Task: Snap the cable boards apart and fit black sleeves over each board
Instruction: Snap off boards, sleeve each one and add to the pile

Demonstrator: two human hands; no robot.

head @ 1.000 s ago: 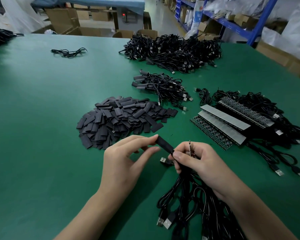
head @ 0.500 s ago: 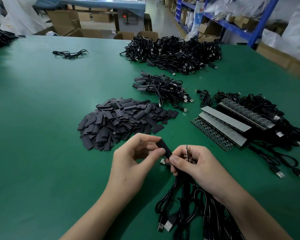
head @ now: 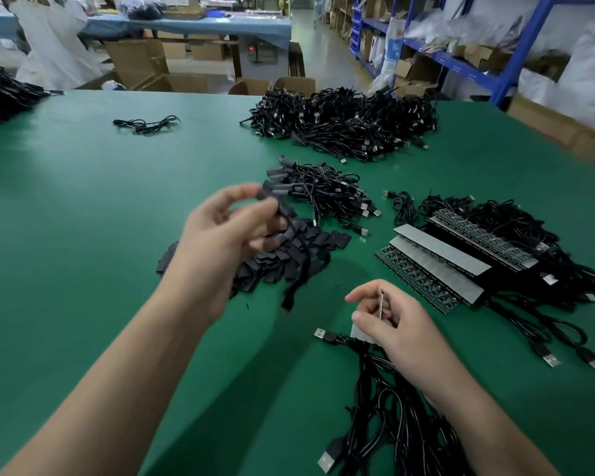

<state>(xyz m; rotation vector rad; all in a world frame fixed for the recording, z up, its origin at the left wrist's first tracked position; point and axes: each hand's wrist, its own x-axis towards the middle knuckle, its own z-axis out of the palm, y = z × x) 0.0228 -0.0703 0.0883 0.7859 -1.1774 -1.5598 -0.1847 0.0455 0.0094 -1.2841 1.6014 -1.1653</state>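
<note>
My left hand [head: 220, 242] is raised over the pile of flat black sleeves [head: 323, 240], blurred by motion. Its fingertips pinch a sleeved cable [head: 284, 211], whose black lead hangs down toward the table. My right hand [head: 402, 331] rests lower right and holds a thin strip of cable boards [head: 381, 304] edge-on between thumb and fingers. A bundle of black USB cables [head: 392, 424] trails from that strip toward me.
Stacked panels of unsnapped boards [head: 440, 266] lie to the right with tangled leads. A small heap of sleeved cables [head: 323, 190] sits behind the sleeves, with a large cable heap [head: 344, 121] further back. The green table [head: 83, 235] ends at boxes and blue shelving.
My left hand has pulled away from my right hand and lifted up and back with the sleeved cable. The right hand has stayed low, still holding the board strip.
</note>
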